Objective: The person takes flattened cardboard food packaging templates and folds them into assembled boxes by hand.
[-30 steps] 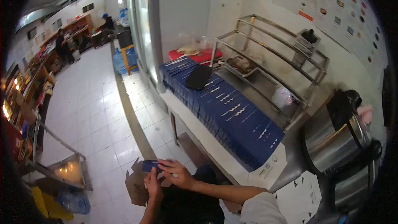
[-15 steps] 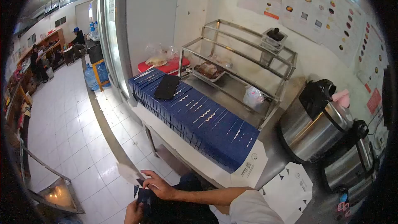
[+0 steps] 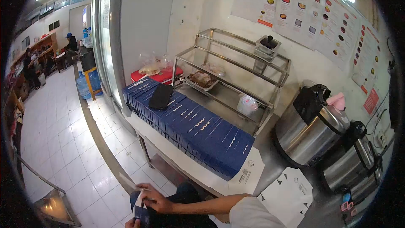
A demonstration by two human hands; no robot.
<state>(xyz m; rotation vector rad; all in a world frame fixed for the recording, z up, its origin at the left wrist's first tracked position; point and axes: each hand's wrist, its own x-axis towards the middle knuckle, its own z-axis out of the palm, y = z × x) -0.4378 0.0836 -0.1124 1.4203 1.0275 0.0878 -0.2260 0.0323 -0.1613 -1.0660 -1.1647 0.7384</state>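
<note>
**On your side of the blue row (image 3: 185, 131), a folded card (image 3: 140, 213) between your hands**

The card, dark outside and pale inside, is lower than the row, off toward the left from its near end, in front of your dark clothing. Your right hand (image 3: 157, 202) comes across from the row's side, its fingers bent and closed on a pale upper part of the card, probably to control that flap. Your left hand (image 3: 133, 223) touches the card's lower end, perhaps steadying it; the frame cuts that hand off, so I cannot tell how tightly its fingers close.

The row itself is many upright blue pieces packed face to face, which likely keeps them from toppling. A flat black object (image 3: 161, 97) lies on top, toward the far end. A white printed sheet (image 3: 252, 171) shows from beneath the near end, perhaps protecting the pieces from the table (image 3: 270, 154). Right of that end lies a notched white sheet (image 3: 289, 198), flat.

Behind the row stands a metal rack (image 3: 234, 61), with a food tray (image 3: 202, 80) and a plastic bag (image 3: 247, 104) low within it. Right of the row are steel pots (image 3: 304, 133).
</note>
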